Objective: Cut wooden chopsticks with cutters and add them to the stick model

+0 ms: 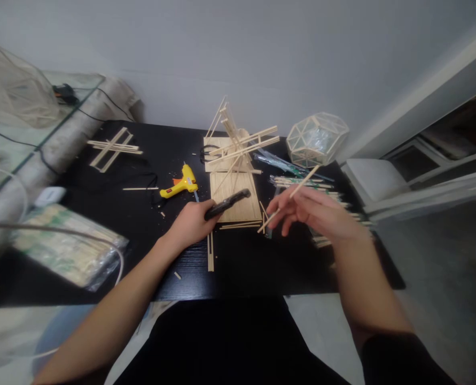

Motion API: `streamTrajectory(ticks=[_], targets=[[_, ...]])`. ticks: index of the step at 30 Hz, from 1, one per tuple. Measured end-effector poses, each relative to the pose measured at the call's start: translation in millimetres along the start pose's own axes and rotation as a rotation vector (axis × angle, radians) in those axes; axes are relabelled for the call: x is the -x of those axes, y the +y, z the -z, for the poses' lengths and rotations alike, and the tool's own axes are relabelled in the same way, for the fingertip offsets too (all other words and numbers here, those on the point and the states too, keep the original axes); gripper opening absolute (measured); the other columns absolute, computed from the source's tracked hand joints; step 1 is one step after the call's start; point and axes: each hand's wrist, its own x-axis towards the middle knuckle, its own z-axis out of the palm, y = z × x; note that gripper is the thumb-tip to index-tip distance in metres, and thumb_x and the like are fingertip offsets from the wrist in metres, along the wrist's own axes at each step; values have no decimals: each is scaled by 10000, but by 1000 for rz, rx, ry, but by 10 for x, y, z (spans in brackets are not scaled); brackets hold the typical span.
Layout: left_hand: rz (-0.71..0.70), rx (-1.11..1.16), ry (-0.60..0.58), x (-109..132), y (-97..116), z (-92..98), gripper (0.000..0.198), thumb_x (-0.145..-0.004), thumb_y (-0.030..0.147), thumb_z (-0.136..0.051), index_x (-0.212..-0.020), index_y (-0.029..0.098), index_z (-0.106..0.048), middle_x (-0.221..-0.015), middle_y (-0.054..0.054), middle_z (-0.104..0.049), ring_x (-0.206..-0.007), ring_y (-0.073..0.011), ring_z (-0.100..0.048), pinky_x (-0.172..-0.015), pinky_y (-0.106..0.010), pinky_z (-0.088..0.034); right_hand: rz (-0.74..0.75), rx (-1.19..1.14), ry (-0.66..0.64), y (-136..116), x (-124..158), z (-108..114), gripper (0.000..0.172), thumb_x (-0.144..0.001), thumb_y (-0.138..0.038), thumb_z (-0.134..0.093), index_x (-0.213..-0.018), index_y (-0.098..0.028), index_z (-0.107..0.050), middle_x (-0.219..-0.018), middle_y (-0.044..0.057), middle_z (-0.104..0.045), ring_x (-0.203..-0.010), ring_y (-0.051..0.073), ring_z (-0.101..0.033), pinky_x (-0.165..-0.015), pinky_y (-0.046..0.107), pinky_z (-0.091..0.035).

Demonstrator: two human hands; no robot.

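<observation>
My left hand point(193, 222) is closed round a long black hand tool point(227, 205), whose exact kind I cannot make out. The tool points right over a pale wooden board point(238, 192). In my right hand point(307, 211), a thin wooden stick point(304, 182) is held slanting, its lower end close to the board's right edge. Beyond both hands stands a windmill-like model of glued sticks point(232, 131). Left of the board lies a yellow glue gun point(181, 183). Several loose sticks point(210, 254) lie just below my left hand.
A crossed stick frame point(115, 148) lies at the far left of the black table point(238, 278). A bagged bundle of sticks point(69, 243) is at left, with a white cable point(119, 256) beside it. More sticks point(321, 184) and a faceted stick ball point(317, 139) are at right.
</observation>
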Motion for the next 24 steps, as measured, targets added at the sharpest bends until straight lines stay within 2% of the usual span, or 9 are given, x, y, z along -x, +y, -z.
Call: streamTrajectory(ticks=[3, 5, 7, 8, 10, 12, 17, 20, 24], targets=[[28, 85, 115, 3, 8, -11, 303, -952, 392, -563, -712, 208, -556, -584, 27, -505, -539, -117, -442, -569, -261, -326, 30, -82, -53, 70, -109, -30, 454, -1012, -587, -551, -986, -154, -687, -995, 131, -743, -943, 265, -763, -721, 356, -621], [45, 120, 150, 4, 20, -20, 315, -954, 409, -556, -713, 206, -545, -583, 35, -476, -551, -114, -431, -573, -256, -327, 17, -132, -41, 157, -200, -49, 557, -992, -668, -517, -906, -147, -693, -819, 93, -710, -843, 237, -743, -704, 349, -603], [57, 144, 167, 6, 36, -26, 323, -954, 423, -549, -717, 204, -542, -593, 36, -469, -570, -117, -441, -584, -252, -337, 4, -169, 23, 272, -291, -78, 485, -948, -636, -625, -827, -167, -651, -635, 1, -586, -662, 167, -655, -622, 298, -556], [63, 151, 170, 7, 45, -28, 327, -953, 429, -547, -716, 204, -540, -596, 35, -469, -576, -119, -447, -588, -251, -340, 6, -176, 71, 337, -333, -98, 403, -909, -558, -725, -810, -181, -619, -591, -44, -514, -576, 124, -572, -561, 257, -505], [74, 149, 178, 11, 65, -28, 334, -948, 434, -547, -706, 206, -523, -594, 37, -468, -576, -120, -451, -588, -249, -341, 16, -149, 175, 463, -402, -149, 345, -825, -409, -853, -822, -201, -578, -587, -92, -435, -487, 64, -399, -457, 197, -347], [74, 133, 189, 18, 83, -27, 329, -944, 424, -554, -700, 209, -502, -595, 37, -482, -570, -120, -455, -589, -248, -341, 49, -62, 266, 563, -446, -210, 313, -826, -402, -851, -888, -210, -611, -602, -101, -413, -465, 51, -313, -424, 196, -253], [59, 51, 192, 42, 96, -37, 227, -953, 367, -553, -790, 209, -570, -716, -3, -624, -640, -151, -551, -640, -268, -392, 139, 199, 374, 651, -472, -341, 317, -894, -457, -756, -1072, -196, -733, -684, -45, -502, -542, 84, -395, -449, 227, -310], [58, 26, 194, 49, 90, -51, 139, -942, 322, -564, -947, 206, -640, -860, -46, -710, -758, -195, -640, -721, -298, -461, 198, 239, 389, 682, -490, -388, 317, -892, -467, -748, -1060, -198, -757, -787, -2, -564, -618, 101, -442, -472, 227, -344], [26, -20, 193, 52, 86, -81, 215, -924, 279, -561, -1106, 199, -645, -1034, -91, -746, -930, -249, -693, -836, -343, -502, 239, 219, 417, 738, -517, -433, 313, -873, -484, -757, -1005, -201, -757, -901, 38, -629, -649, 109, -492, -462, 222, -347]])
